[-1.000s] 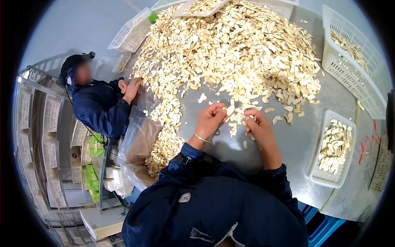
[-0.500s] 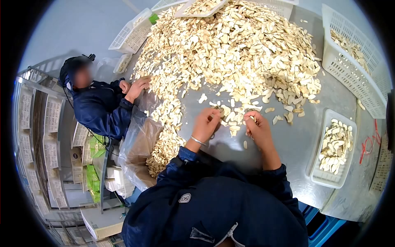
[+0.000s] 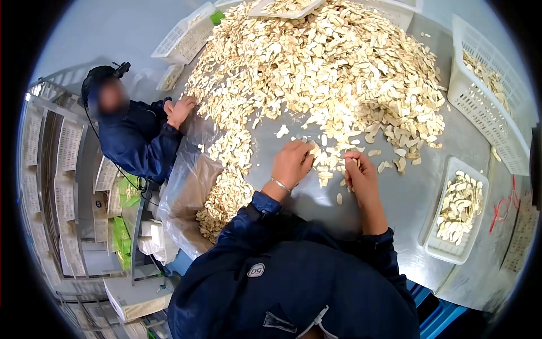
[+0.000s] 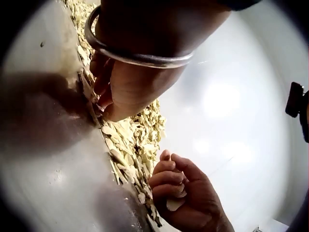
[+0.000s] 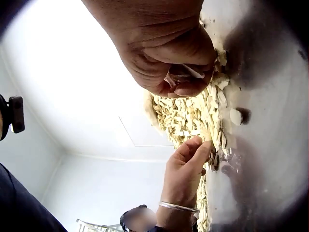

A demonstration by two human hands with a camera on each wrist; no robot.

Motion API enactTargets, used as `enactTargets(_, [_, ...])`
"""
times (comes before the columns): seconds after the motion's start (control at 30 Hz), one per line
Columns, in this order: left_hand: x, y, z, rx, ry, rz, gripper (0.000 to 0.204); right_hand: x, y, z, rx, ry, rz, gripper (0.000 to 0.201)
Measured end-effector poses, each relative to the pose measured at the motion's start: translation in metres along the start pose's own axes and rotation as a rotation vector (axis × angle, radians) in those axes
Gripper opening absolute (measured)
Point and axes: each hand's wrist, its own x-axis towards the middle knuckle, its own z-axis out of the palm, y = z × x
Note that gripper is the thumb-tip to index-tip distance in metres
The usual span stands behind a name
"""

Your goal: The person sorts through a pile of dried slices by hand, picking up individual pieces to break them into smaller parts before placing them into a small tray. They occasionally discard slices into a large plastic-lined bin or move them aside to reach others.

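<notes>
Pale dried slices (image 3: 327, 68), oval with a darker rim, lie in a big heap, with a small loose group (image 3: 324, 161) at its near edge. My left hand (image 3: 291, 164), with a silver bangle at the wrist, reaches into this group; its thumb and forefinger pinch a pale slice at the fingertips. To its right, my right hand (image 3: 361, 176) hovers low over the table with fingers curled. The left wrist view shows a pale slice (image 4: 175, 204) held against its palm. One lone slice (image 5: 235, 116) lies on the metal near the right hand.
At right on the metal table (image 3: 395, 220) stands a white tray (image 3: 432, 243) of slices, with a tall perforated basket (image 3: 485, 113) behind it. A plastic bag (image 3: 180, 198) of slices sits at left. Another person (image 3: 135, 130) works there beside shelves (image 3: 62, 169).
My left hand draws back slightly, then reaches forward again to the loose slices. The right hand stays nearly in place, still curled. The other person's hand moves out and back.
</notes>
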Motion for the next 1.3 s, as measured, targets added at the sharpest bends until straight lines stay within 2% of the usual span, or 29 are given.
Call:
enactTargets(0.03, [0.000, -0.004, 0.003, -0.014, 0.012, -0.010, 0.015, 0.001, 0.000, 0.000, 0.003, 0.000, -0.003, 0.013])
enactTargets(0.13, [-0.002, -0.004, 0.000, -0.374, -0.100, -0.413, 0.017, 0.001, 0.002, 0.001, 0.009, -0.001, -0.011, 0.013])
enactTargets(0.23, [0.003, 0.000, -0.005, -0.268, -0.079, -0.373, 0.027, 0.000, -0.001, 0.003, 0.014, -0.045, -0.005, 0.013])
enactTargets(0.33, [0.012, 0.002, 0.004, -0.055, 0.058, -0.015, 0.028, 0.000, 0.000, 0.004, 0.030, -0.040, 0.006, 0.013])
enactTargets(0.43, [0.021, 0.003, 0.014, 0.068, 0.053, 0.051, 0.025, -0.002, -0.004, 0.003, -0.007, -0.044, -0.006, 0.013])
enactTargets(0.53, [0.029, -0.011, 0.021, 0.039, -0.026, 0.094, 0.026, -0.001, 0.000, 0.003, -0.032, -0.056, -0.025, 0.015])
enactTargets(0.63, [0.027, -0.011, 0.019, -0.074, -0.045, -0.076, 0.022, 0.000, 0.002, 0.002, -0.051, -0.066, -0.044, 0.014])
enactTargets(0.73, [0.018, -0.008, 0.015, -0.600, -0.078, -0.402, 0.020, 0.000, 0.003, 0.003, -0.017, -0.067, -0.030, 0.014])
enactTargets(0.83, [0.012, -0.011, 0.011, -1.086, -0.122, -0.580, 0.019, -0.001, 0.004, 0.004, -0.009, -0.059, -0.026, 0.014])
enactTargets(0.93, [0.010, 0.002, 0.005, -1.017, -0.197, -0.625, 0.018, -0.003, 0.001, 0.004, -0.025, -0.045, -0.021, 0.014])
enactTargets(1.03, [0.006, 0.011, 0.009, -1.090, -0.210, -0.636, 0.019, -0.005, -0.005, 0.009, -0.072, -0.053, -0.015, 0.016])
enactTargets(1.17, [0.000, 0.023, 0.014, -1.110, -0.246, -0.551, 0.020, -0.006, -0.002, 0.009, -0.150, -0.072, -0.026, 0.016])
enactTargets(1.3, [-0.002, 0.025, 0.012, -1.154, -0.262, -0.620, 0.020, -0.006, 0.002, 0.007, -0.222, -0.056, -0.078, 0.016])
